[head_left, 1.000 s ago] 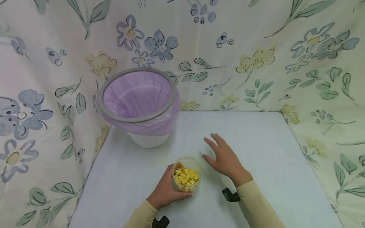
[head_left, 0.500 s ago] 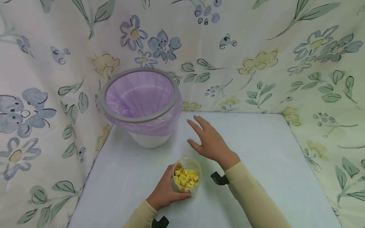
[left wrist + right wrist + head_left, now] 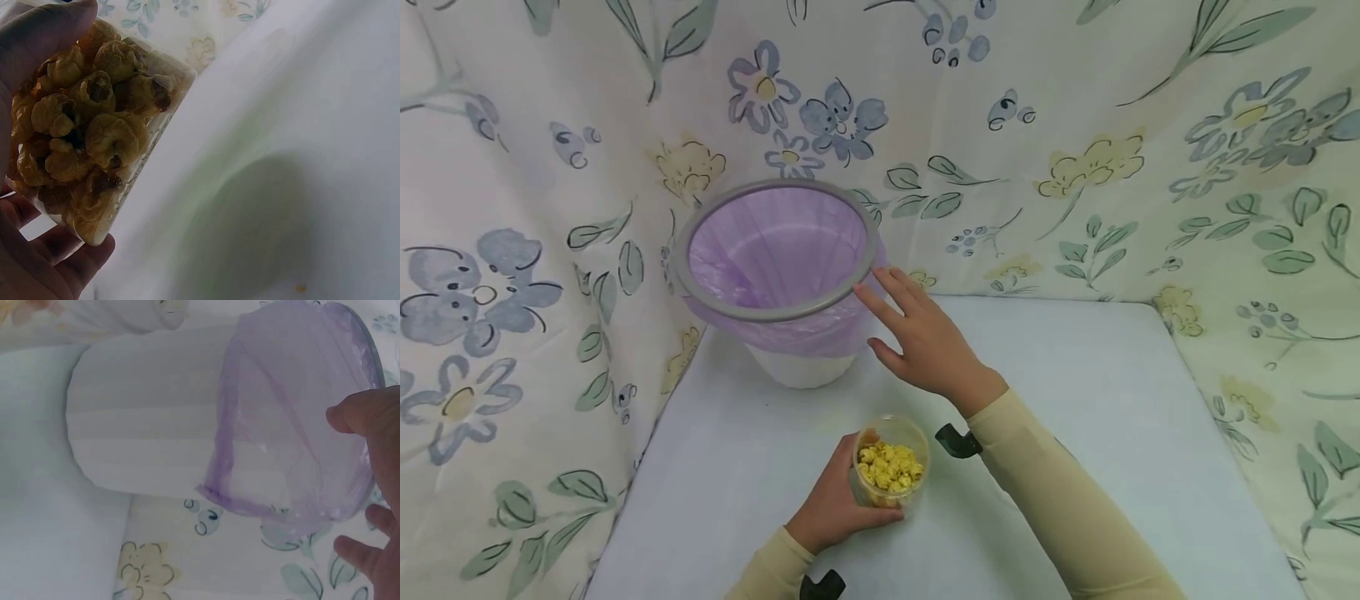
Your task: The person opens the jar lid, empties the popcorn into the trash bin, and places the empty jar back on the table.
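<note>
A clear plastic cup (image 3: pixel 891 429) of yellow popcorn (image 3: pixel 889 467) is gripped by my left hand (image 3: pixel 835 504) above the front of the table. In the left wrist view, the thumb and fingers wrap its wall, and popcorn (image 3: pixel 81 119) shows through the plastic. My right hand (image 3: pixel 925 342) reaches up with fingers spread, its fingertips right at the grey rim of the trash can (image 3: pixel 775 315). The can is white, lined with a purple bag (image 3: pixel 842 329) folded over the rim. The right wrist view has the thumb and fingers beside the bag (image 3: pixel 294 412).
A white table (image 3: pixel 1075 400) lies under both hands. Floral cloth (image 3: pixel 985 125) hangs behind and at both sides, close against the can at the back left. A small yellow crumb (image 3: pixel 300 288) lies on the table in the left wrist view.
My right hand has moved up and left from beside the cup to the can's rim, fingers still spread. The left hand and cup have stayed put. The head view has shifted slightly.
</note>
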Motion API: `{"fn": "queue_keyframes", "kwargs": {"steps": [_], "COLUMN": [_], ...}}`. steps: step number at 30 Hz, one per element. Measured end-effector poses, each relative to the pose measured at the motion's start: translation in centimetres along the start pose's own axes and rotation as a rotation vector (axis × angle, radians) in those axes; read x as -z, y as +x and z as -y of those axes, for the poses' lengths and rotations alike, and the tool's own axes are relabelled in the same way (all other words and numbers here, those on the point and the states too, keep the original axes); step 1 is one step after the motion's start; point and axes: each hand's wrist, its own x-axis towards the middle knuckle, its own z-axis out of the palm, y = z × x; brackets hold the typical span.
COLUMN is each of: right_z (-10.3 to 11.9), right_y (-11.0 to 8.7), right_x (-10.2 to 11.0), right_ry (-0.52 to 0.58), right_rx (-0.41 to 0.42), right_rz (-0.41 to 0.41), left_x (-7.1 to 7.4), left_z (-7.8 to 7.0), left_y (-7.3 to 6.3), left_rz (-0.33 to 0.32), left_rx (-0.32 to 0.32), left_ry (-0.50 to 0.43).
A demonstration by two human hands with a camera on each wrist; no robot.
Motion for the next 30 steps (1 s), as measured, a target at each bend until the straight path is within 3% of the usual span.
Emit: {"fn": "queue_keyframes", "kwargs": {"steps": [6, 13, 19, 26, 30], "right_z": [0.0, 0.2, 0.2, 0.2, 0.1], "right_y": [0.6, 2.0, 2.0, 2.1, 2.4], "right_x": [0.2, 0.6, 0.5, 0.3, 0.1], "right_ry": [0.006, 0.036, 0.065, 0.089, 0.059], "right_rx": [0.027, 0.091, 0.066, 0.055, 0.054], "right_rz": [0.003, 0.026, 0.048, 0.034, -0.013], "left_x": [0.2, 0.1, 0.3, 1.2, 1.8], "left_z": [0.3, 0.4, 0.1, -0.3, -1.0], "left_y": [-0.1, -0.1, -0.1, 0.2, 0.3], "left_rz": [-0.031, -0.017, -0.012, -0.038, -0.068], "left_rx": [-0.017, -0.019, 0.0, -0.062, -0.072], "left_ry": [0.008, -0.02, -0.012, 0.016, 0.022]}}
